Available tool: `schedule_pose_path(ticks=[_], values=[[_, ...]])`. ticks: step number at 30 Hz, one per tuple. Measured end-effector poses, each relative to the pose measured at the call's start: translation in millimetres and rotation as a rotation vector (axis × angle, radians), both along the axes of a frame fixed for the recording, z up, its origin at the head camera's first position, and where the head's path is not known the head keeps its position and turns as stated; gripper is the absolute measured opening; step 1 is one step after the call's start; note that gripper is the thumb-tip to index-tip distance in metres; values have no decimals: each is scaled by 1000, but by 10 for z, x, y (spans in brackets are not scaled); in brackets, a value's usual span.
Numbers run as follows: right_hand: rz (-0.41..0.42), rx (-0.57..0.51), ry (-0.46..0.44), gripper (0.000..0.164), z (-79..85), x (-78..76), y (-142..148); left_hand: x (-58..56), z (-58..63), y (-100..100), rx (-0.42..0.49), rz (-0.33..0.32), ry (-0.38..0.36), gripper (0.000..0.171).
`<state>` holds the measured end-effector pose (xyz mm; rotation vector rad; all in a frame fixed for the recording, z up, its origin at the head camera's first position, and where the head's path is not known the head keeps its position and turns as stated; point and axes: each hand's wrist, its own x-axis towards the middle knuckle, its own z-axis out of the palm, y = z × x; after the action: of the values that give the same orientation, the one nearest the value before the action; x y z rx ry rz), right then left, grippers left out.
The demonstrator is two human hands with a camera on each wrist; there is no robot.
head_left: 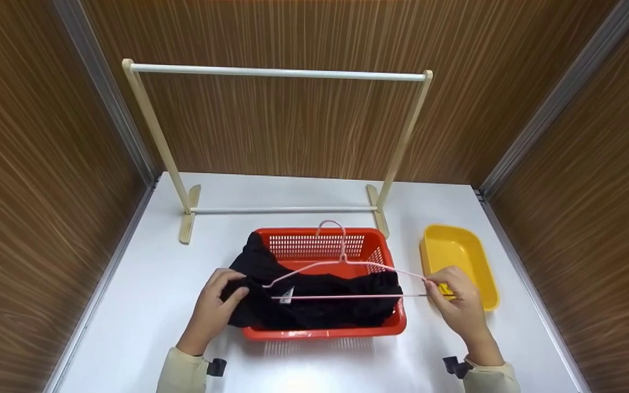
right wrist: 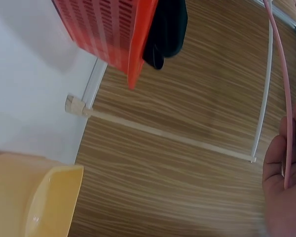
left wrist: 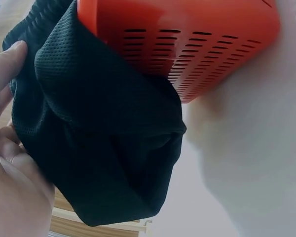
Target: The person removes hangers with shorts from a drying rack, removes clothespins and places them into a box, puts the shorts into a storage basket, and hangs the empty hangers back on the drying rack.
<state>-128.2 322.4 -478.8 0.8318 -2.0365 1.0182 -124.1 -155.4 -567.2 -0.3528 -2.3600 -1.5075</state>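
A black garment [head_left: 325, 314] of thin, finely textured cloth with a small white tag [head_left: 287, 296] lies over the front and left of a red basket [head_left: 322, 333]. At its left end my left hand [head_left: 215, 305] holds the cloth by the gathered edge, thumb on top. In the left wrist view the black garment [left wrist: 98, 123] hangs folded beside that hand. My right hand [head_left: 459, 300] grips the right end of a pink hanger [head_left: 369, 263] above the basket, hook upward. The hanger's left end is hidden in the black cloth near my left hand.
Behind the basket stands a wooden rack [head_left: 153, 128] with a white top rail [head_left: 279, 71] and a lower rail [head_left: 284, 209]. A yellow bin [head_left: 481, 262] sits to the right, partly behind my right hand. Wood-grain panels [head_left: 276, 125] enclose the white table [head_left: 145, 327] at back and sides.
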Motion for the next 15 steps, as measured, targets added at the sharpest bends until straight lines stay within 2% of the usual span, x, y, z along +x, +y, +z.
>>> schedule_pose_path(ticks=[3, 5, 9, 12, 15], values=[[7, -25, 10, 38, 30, 3, 72, 0, -5, 18, 7, 0, -27, 20], [-4, -47, 2, 35, 55, 18, 124, -3, -7, 31, 13, 3, -48, 19], [-42, -124, -40, 5, 86, 65, 215, -5, -9, 65, 16, 3, -88, 20], [-91, -188, -76, 15, 90, 99, 257, -6, -1, 98, 7, 6, -96, 22], [-143, -246, -100, 7, 83, 115, 270, -4, 5, 133, 0, 9, -85, 24]])
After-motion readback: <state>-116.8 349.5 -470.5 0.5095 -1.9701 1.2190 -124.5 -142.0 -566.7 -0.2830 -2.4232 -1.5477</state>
